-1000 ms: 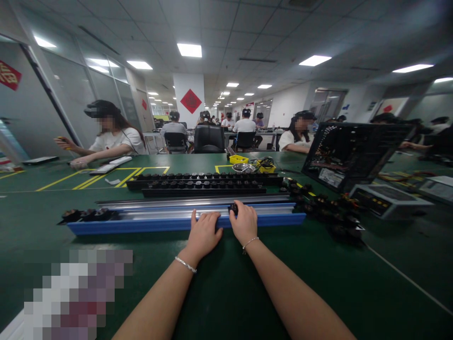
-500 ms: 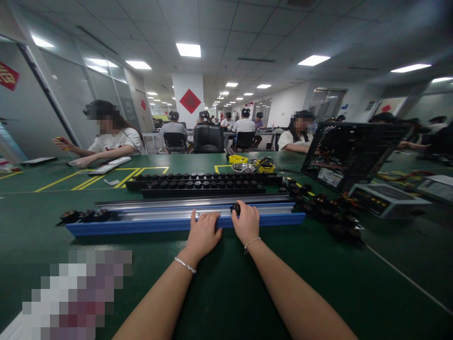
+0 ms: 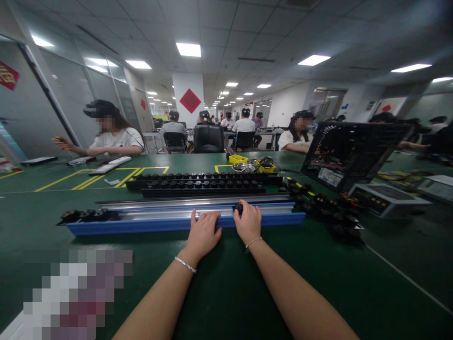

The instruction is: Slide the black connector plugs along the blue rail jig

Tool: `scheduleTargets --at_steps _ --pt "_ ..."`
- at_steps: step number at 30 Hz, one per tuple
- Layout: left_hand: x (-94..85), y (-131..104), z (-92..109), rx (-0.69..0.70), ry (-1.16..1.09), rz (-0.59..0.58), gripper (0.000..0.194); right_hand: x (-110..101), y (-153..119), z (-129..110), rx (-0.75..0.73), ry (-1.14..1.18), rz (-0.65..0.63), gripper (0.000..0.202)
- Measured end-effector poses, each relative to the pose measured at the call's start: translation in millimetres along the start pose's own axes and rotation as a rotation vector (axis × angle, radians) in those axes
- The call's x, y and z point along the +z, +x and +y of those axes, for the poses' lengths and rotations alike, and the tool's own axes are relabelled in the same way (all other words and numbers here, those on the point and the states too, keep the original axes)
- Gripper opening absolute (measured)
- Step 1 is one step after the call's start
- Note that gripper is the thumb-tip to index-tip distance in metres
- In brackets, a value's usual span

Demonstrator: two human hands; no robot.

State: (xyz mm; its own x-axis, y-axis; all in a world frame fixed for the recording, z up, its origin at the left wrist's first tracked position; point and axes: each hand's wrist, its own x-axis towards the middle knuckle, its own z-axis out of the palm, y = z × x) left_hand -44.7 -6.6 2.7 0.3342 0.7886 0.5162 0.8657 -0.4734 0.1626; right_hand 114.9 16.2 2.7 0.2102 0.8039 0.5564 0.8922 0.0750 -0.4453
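Note:
A long blue rail (image 3: 152,227) with a silvery inner channel lies across the green table in front of me. My left hand (image 3: 204,231) rests on its near edge around the middle, fingers apart and holding nothing. Just to the right, my right hand (image 3: 248,222) grips a small black part (image 3: 239,208) between thumb and fingers, at the channel. Several black round parts (image 3: 88,215) sit at the rail's left end. Behind it lies a second, dark-edged rail (image 3: 166,203).
Two black strips (image 3: 203,191) of round parts lie farther back. A pile of black parts (image 3: 339,219), a metal box (image 3: 389,200) and an open computer case (image 3: 354,151) stand right. Yellow trays (image 3: 238,159) are behind. A person (image 3: 113,137) sits at the left.
My right hand has shifted slightly to the right with the small black part. My left hand has stayed in place. The person at the left has drawn one hand back from the table.

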Motion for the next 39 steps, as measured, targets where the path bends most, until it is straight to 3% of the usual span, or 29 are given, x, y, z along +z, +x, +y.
scheduleTargets --at_steps 39 --pt "-1.9 0 1 -0.007 0.004 -0.023 0.035 -9 4 14 0.074 -0.023 0.028 0.035"
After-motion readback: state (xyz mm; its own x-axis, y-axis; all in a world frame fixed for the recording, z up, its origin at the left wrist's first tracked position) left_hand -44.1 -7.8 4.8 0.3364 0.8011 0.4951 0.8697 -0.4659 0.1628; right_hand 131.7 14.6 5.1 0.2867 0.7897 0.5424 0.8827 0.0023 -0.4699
